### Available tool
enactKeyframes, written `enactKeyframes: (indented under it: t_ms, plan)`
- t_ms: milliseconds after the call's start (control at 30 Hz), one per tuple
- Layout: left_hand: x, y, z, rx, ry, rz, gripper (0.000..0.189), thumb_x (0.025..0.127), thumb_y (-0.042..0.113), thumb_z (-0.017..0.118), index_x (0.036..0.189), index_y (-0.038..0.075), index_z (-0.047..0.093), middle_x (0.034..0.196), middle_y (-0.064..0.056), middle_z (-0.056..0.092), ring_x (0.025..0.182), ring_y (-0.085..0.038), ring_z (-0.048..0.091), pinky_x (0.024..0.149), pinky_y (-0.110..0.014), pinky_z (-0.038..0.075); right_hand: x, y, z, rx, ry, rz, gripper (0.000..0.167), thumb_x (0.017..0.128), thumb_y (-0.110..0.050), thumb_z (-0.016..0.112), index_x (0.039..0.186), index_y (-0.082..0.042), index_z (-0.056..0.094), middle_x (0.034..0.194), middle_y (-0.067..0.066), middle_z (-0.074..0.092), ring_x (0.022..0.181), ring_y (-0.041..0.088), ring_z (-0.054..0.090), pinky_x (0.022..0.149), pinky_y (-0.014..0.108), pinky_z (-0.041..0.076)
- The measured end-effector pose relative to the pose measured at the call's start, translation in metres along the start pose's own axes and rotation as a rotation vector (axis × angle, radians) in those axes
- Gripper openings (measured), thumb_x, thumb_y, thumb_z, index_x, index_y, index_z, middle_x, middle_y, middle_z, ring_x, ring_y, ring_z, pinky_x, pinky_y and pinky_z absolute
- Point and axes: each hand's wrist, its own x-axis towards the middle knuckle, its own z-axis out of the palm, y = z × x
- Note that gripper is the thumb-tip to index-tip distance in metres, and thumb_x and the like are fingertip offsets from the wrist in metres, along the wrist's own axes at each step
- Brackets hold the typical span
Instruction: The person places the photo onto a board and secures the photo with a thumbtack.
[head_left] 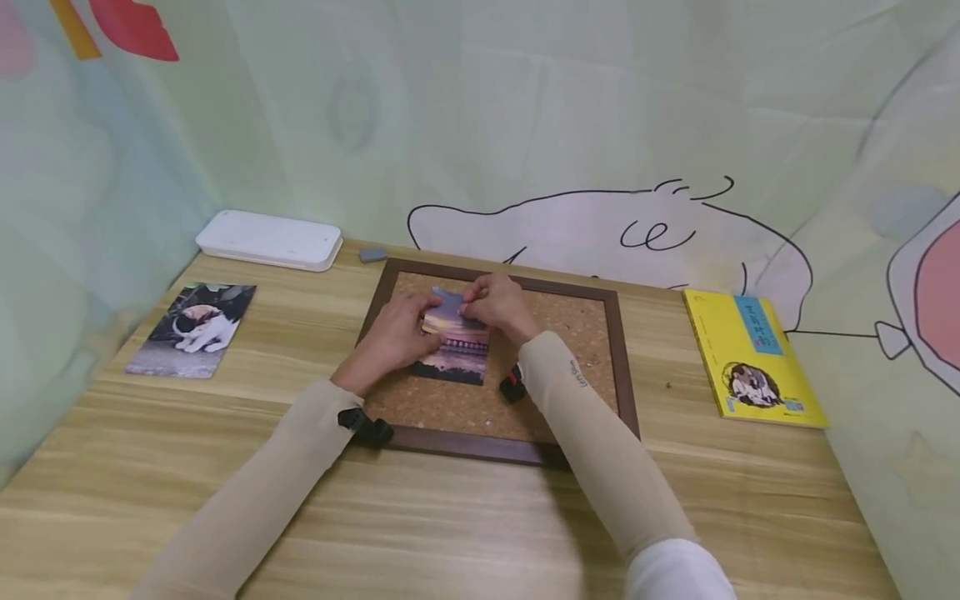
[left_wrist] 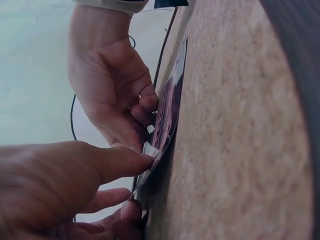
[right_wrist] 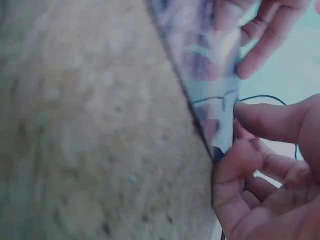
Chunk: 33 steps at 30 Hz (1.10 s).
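A glossy photo (head_left: 457, 354) of a purple sunset lies over the cork board (head_left: 555, 408), which has a dark brown frame. My left hand (head_left: 393, 333) pinches the photo's left side, thumb on its face and fingers at the edge. In the left wrist view, the photo (left_wrist: 167, 110) bows slightly, with a dark shadow between it and the cork. At the photo's upper right my right hand (head_left: 498, 304) has thumb and forefinger together on a small pale pin-like piece (head_left: 462, 309). The curled fingers of my right hand (right_wrist: 270, 165) mostly hide that piece in the right wrist view.
Left of the board lies a photo (head_left: 197, 331) of a black and white cat. Behind it are a white case (head_left: 268, 240) and a grey block (head_left: 372, 254). A yellow book (head_left: 750, 358) lies at the right. A printed curtain (head_left: 525, 125) stands along the wooden table's (head_left: 420, 525) back.
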Motion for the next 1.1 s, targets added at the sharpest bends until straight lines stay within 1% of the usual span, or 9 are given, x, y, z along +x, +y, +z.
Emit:
enactKeyframes:
  t_ms: [100, 200, 333, 400, 533, 667, 767, 900, 1100]
  plan:
    - [0.000, 0.001, 0.000, 0.004, -0.002, -0.008, 0.064, 0.095, 0.019, 0.076, 0.153, 0.002, 0.055, 0.159, -0.029, 0.049, 0.148, -0.048, 0.046, 0.123, -0.064, 0.038, -0.003, 0.003, -0.007, 0.061, -0.050, 0.012, 0.013, 0.101, -0.019, 0.072, 0.111, -0.010, 0.072, 0.116, 0.009, 0.068, 0.085, 0.016, 0.058, 0.061, 0.025, 0.049]
    - [-0.002, 0.000, -0.002, 0.006, 0.003, -0.010, 0.065, 0.095, 0.021, 0.076, 0.154, 0.003, 0.054, 0.157, -0.029, 0.050, 0.146, -0.048, 0.047, 0.121, -0.064, 0.039, -0.008, 0.007, -0.013, 0.111, -0.071, 0.010, 0.018, 0.104, -0.022, 0.068, 0.117, -0.009, 0.071, 0.115, 0.008, 0.067, 0.087, 0.017, 0.059, 0.065, 0.026, 0.051]
    - [-0.007, -0.003, -0.006, 0.022, 0.016, 0.003, 0.064, 0.095, 0.023, 0.077, 0.152, 0.003, 0.056, 0.146, -0.028, 0.057, 0.137, -0.044, 0.053, 0.114, -0.061, 0.045, -0.018, 0.013, -0.019, 0.141, -0.052, 0.000, 0.020, 0.105, -0.023, 0.067, 0.119, -0.008, 0.068, 0.108, 0.007, 0.066, 0.084, 0.018, 0.060, 0.069, 0.028, 0.052]
    - [-0.008, -0.005, -0.008, 0.021, 0.024, 0.012, 0.063, 0.095, 0.023, 0.078, 0.151, 0.003, 0.057, 0.139, -0.027, 0.061, 0.131, -0.042, 0.054, 0.110, -0.060, 0.046, -0.024, 0.015, -0.024, 0.149, -0.042, 0.001, 0.020, 0.106, -0.023, 0.066, 0.120, -0.009, 0.067, 0.109, 0.007, 0.066, 0.088, 0.019, 0.063, 0.073, 0.029, 0.054]
    - [-0.011, -0.011, -0.011, -0.004, 0.042, 0.062, 0.059, 0.094, 0.020, 0.078, 0.147, 0.002, 0.060, 0.128, -0.024, 0.066, 0.122, -0.038, 0.060, 0.104, -0.055, 0.050, -0.038, 0.024, -0.039, 0.155, -0.026, -0.008, 0.020, 0.107, -0.021, 0.064, 0.121, -0.007, 0.067, 0.113, 0.012, 0.067, 0.093, 0.023, 0.063, 0.079, 0.032, 0.055]
    - [-0.017, -0.019, -0.019, -0.040, 0.080, 0.125, 0.055, 0.094, 0.015, 0.079, 0.144, 0.000, 0.063, 0.121, -0.023, 0.068, 0.101, -0.032, 0.067, 0.087, -0.044, 0.055, -0.053, 0.037, -0.056, 0.120, -0.013, 0.002, 0.021, 0.108, -0.021, 0.063, 0.122, -0.006, 0.066, 0.114, 0.014, 0.066, 0.094, 0.025, 0.060, 0.080, 0.033, 0.052]
    - [-0.024, -0.028, -0.029, -0.056, 0.120, 0.154, 0.052, 0.094, 0.011, 0.078, 0.142, -0.002, 0.063, 0.116, -0.023, 0.068, 0.088, -0.028, 0.065, 0.076, -0.035, 0.051, -0.063, 0.049, -0.068, 0.092, -0.007, 0.017, 0.022, 0.107, -0.022, 0.062, 0.123, -0.007, 0.066, 0.112, 0.013, 0.064, 0.094, 0.024, 0.059, 0.080, 0.034, 0.052]
    - [-0.033, -0.040, -0.044, -0.031, 0.176, 0.161, 0.048, 0.095, 0.010, 0.077, 0.140, -0.002, 0.065, 0.114, -0.023, 0.068, 0.093, -0.032, 0.068, 0.076, -0.035, 0.050, -0.075, 0.064, -0.082, 0.081, 0.018, 0.016, 0.025, 0.107, -0.022, 0.062, 0.125, -0.005, 0.067, 0.112, 0.014, 0.066, 0.094, 0.024, 0.059, 0.081, 0.033, 0.053]
    - [-0.047, -0.064, -0.063, 0.037, 0.253, 0.145, 0.046, 0.095, 0.013, 0.078, 0.138, 0.001, 0.066, 0.116, -0.025, 0.070, 0.103, -0.042, 0.071, 0.082, -0.048, 0.057, -0.088, 0.078, -0.096, 0.027, 0.038, 0.016, 0.028, 0.109, -0.022, 0.059, 0.126, -0.002, 0.067, 0.104, 0.013, 0.064, 0.093, 0.026, 0.058, 0.077, 0.032, 0.051]
